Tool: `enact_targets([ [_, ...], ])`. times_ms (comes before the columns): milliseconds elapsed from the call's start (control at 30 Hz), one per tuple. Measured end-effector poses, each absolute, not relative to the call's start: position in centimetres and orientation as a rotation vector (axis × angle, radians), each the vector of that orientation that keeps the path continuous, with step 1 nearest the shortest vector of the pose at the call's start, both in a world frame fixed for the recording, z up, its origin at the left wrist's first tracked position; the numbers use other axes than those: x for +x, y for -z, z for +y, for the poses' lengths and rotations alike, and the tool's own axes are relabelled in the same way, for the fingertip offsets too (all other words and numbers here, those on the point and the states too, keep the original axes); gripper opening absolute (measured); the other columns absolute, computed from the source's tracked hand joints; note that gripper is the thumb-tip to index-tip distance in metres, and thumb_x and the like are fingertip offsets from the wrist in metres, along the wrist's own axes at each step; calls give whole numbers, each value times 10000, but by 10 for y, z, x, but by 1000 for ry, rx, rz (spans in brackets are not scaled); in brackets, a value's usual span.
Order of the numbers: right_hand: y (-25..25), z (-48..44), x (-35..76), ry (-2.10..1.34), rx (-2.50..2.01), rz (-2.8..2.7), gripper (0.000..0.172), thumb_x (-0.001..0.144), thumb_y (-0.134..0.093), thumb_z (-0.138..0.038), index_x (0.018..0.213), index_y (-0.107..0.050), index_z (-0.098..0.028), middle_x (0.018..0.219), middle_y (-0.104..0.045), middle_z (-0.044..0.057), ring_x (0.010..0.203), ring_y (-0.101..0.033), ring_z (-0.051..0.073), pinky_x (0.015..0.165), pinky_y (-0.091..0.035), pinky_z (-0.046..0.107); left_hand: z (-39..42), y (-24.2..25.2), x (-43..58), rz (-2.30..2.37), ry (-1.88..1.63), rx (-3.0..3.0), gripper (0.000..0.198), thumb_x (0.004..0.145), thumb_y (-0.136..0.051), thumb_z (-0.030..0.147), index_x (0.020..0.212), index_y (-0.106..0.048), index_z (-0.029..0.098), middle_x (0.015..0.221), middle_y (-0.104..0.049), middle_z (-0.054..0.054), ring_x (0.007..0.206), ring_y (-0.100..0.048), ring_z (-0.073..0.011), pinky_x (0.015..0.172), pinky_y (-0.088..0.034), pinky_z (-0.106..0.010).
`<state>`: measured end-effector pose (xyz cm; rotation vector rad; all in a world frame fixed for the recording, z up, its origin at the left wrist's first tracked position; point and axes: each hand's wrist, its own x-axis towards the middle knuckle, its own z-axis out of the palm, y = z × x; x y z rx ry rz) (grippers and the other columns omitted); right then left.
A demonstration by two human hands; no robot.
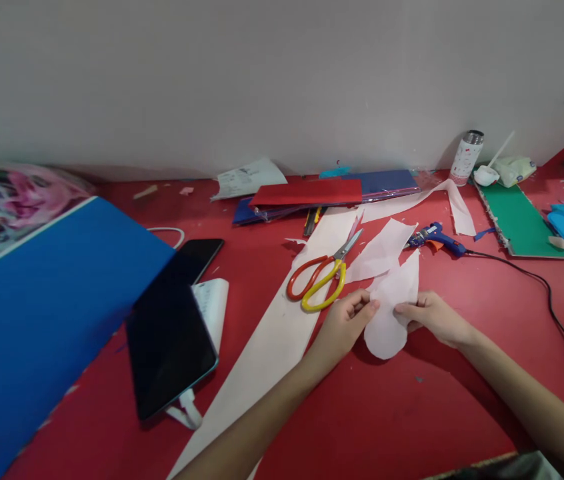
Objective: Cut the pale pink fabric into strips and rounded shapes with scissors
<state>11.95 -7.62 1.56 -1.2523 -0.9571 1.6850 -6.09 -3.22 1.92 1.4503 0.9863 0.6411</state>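
Observation:
Between my two hands is a pale pink piece of cut paper point(387, 327) with a rounded lower end and a narrow pointed top. My left hand point(349, 320) pinches its left edge between thumb and fingers. On the opposite edge, my right hand point(429, 317) grips it the same way. Scissors point(325, 277) with one red and one yellow handle lie partly spread to the left, on a long pale paper strip point(272, 340). Just behind the held piece sits another pink paper scrap point(382, 250). A blue glue gun point(437, 237) rests beyond my right hand.
On the left are a large blue board point(62, 313), a phone point(172, 353) and a white power bank point(215, 303). Red and blue packs point(307, 193) line the wall. A bottle point(467, 159) and a green board point(525, 220) stand back right. The glue gun's cord point(547, 293) runs along the right.

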Motion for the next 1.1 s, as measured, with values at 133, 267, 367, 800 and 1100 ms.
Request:
enact_targets([
  [133,-16,-76,121,-1617,-1231,-953,326,691,-703,-464,723,-699,-139,709,-694,37,682,-647,165,677,-519,302,-31,-14,-62,993,-537,1509,333,755,-556,479,658,-401,201,563,-394,75,465,-406,-81,423,-330,-192],
  [267,-16,-75,123,-1611,-1225,-936,340,684,-708,-473,701,-688,-134,686,-687,32,670,-640,159,676,-514,297,-33,-7,-64,986,-390,1528,318,791,-504,486,665,-417,207,532,-468,65,411,-478,-106,391,-368,-211],
  [367,-17,-74,123,-1604,-1228,-931,355,677,-714,-486,671,-678,-133,658,-676,26,640,-628,150,653,-509,288,-36,-8,-64,991,-398,1553,300,800,-493,462,659,-417,209,527,-470,66,412,-481,-105,393,-363,-209],
  [800,-9,-75,124,-1587,-1177,-901,350,669,-741,-454,828,-736,-142,756,-720,49,733,-663,201,745,-512,348,-40,-20,-61,1048,-507,1867,314,791,-472,361,568,-319,200,548,-306,67,521,-313,-92,490,-245,-226],
  [1100,-9,-74,124,-1478,-1245,-944,393,682,-712,-500,844,-745,-144,799,-734,65,806,-670,237,795,-506,375,-38,-22,-63,1061,-512,1948,289,794,-430,341,567,-314,204,547,-329,55,526,-344,-101,508,-279,-232],
])
